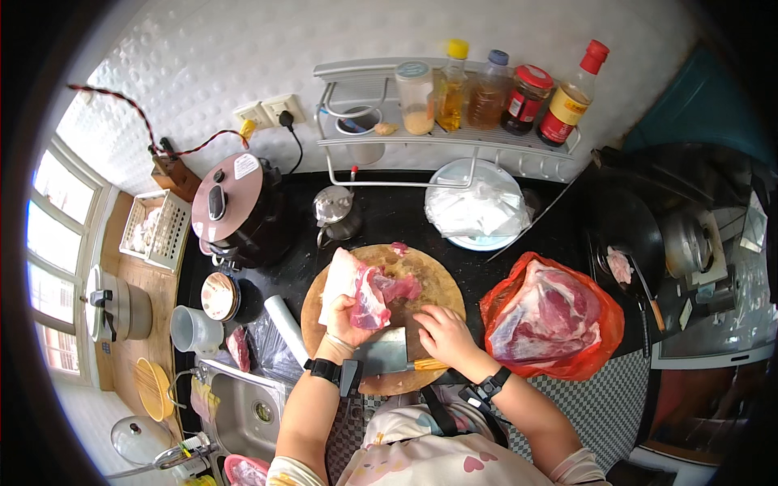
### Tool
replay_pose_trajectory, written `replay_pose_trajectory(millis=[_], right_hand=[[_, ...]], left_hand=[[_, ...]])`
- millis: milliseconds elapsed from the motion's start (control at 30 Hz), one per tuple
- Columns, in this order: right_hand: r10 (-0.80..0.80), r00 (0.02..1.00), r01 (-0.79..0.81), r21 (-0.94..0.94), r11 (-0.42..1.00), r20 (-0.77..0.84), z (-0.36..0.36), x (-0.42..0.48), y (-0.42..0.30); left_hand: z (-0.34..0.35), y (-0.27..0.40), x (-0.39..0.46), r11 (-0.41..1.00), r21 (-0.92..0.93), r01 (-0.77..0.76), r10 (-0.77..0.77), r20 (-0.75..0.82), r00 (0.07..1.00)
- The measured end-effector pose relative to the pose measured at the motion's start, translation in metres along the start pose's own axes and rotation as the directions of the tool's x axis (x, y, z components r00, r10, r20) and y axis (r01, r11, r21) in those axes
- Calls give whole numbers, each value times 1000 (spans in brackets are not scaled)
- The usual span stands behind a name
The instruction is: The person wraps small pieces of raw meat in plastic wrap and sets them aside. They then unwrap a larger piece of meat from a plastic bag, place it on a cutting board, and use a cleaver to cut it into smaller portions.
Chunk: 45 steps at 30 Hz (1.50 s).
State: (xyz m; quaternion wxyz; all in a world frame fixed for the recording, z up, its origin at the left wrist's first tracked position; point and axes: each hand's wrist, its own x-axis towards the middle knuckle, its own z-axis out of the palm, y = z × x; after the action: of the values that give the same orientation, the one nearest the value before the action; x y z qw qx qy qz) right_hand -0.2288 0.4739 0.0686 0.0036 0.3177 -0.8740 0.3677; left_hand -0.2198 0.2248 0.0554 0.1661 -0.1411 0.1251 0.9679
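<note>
A round wooden chopping board lies before me on the black counter. My left hand grips a slab of raw meat with a pale layer of fat or skin along one side. Below it a cleaver lies flat on the board, its wooden handle towards the right. Over the board's right side is my right hand, fingers apart and holding nothing, just above the cleaver's handle. A small scrap of meat rests at the board's far edge.
Right of the board, a large raw joint sits in a red plastic bag. Behind stand a bag-covered bowl, a metal pot and an electric cooker. A sink lies left, a wok far right.
</note>
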Motion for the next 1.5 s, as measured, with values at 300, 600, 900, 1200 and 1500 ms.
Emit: replay_pose_trajectory(millis=[300, 600, 900, 1200, 1500], right_hand=[[-114, 992, 108, 123, 987, 45, 31, 31, -71], [-269, 944, 220, 242, 945, 193, 114, 43, -147], [-328, 864, 233, 273, 933, 382, 193, 28, -193], [-273, 842, 202, 197, 959, 466, 213, 34, -203], [-233, 824, 185, 143, 972, 516, 229, 40, -207]], left_hand=[[-13, 11, -78, 988, -99, -117, 120, 29, 992], [-84, 56, -202, 885, 199, -420, 464, -321, 826], [-144, 84, -266, 726, 589, -355, 650, -418, 634], [-202, 90, -233, 279, 892, 355, 762, -431, 483], [-232, 88, -249, 324, 908, 264, 820, -409, 401]])
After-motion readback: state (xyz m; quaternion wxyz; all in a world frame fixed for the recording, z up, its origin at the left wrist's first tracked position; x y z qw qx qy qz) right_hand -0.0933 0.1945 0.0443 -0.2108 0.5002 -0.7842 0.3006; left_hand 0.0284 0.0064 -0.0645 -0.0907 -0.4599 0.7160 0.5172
